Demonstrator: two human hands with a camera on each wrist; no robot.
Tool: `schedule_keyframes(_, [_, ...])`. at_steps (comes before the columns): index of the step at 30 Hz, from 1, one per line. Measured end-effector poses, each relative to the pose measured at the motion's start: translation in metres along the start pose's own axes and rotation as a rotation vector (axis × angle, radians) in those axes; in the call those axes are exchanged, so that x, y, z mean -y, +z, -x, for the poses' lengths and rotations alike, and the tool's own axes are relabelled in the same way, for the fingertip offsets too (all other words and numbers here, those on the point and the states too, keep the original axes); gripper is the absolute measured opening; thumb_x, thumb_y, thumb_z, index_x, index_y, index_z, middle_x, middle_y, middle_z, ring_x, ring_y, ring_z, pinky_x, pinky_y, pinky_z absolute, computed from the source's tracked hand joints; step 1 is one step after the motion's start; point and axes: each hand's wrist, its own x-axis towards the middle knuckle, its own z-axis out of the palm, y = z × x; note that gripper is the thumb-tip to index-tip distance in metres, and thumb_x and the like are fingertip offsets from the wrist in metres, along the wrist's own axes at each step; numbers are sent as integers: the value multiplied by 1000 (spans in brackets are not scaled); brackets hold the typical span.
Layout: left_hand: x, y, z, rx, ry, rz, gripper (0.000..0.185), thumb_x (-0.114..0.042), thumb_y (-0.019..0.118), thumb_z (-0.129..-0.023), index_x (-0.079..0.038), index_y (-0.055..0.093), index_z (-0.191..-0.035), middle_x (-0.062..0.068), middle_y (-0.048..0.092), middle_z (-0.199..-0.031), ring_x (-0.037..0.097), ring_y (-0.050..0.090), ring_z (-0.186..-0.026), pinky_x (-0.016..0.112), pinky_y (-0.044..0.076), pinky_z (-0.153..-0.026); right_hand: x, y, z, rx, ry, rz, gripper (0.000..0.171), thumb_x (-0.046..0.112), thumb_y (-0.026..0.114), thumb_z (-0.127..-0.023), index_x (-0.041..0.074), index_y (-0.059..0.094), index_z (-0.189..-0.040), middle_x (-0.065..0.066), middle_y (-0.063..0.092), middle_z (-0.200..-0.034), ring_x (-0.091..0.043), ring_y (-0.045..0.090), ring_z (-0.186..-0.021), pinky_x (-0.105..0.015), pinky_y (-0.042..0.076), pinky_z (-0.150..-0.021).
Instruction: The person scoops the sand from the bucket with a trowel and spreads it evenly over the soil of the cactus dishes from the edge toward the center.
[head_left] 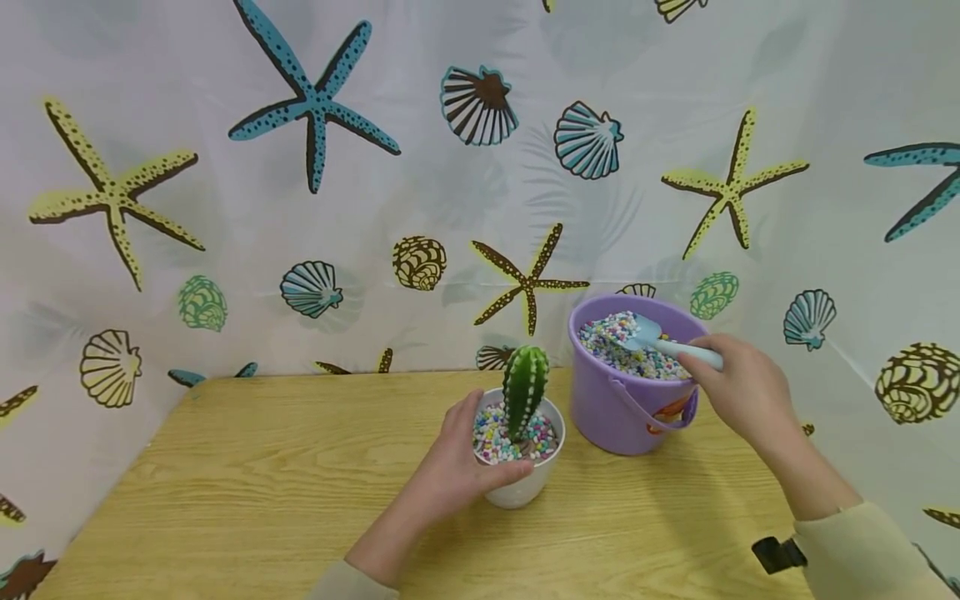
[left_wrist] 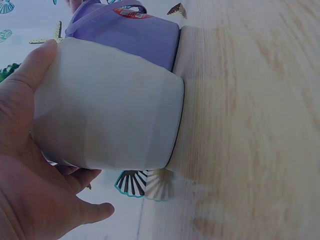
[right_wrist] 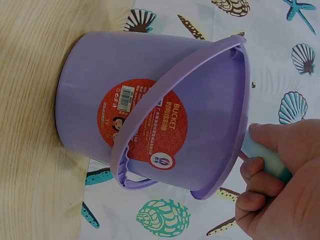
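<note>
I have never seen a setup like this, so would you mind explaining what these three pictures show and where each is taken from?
No machine here: a person works with two bare hands, wearing three cameras. The wide picture comes from the head; the other two come from each wrist. On the wooden table stand a white pot holding a cactus in coloured pebbles, and a purple bucket of the same pebbles. The left hand grips the pot. The right hand holds a light blue scoop over the bucket. A seashell-print curtain hangs behind.
</note>
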Motion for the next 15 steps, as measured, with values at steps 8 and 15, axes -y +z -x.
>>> schedule_keyframes(8, [1, 0, 0, -3, -2, 1, 131, -61, 95, -82, -9, 20, -176, 24, 29, -175, 47, 41, -154, 67, 38, -122, -2, 4, 13, -48, 4, -17, 50, 47, 62, -114, 2, 73, -135, -18, 77, -108, -25, 56, -71, -38, 42, -60])
schedule_keyframes(15, [3, 0, 0, -5, 2, -8, 132, -63, 94, -81, -10, 20, -177, 23, 29, -175, 46, 44, -152, 66, 40, -121, -4, 7, 19, -77, 30, -59, 51, 49, 61, -114, 4, 72, -134, -14, 73, -99, -24, 50, -64, -37, 40, -56])
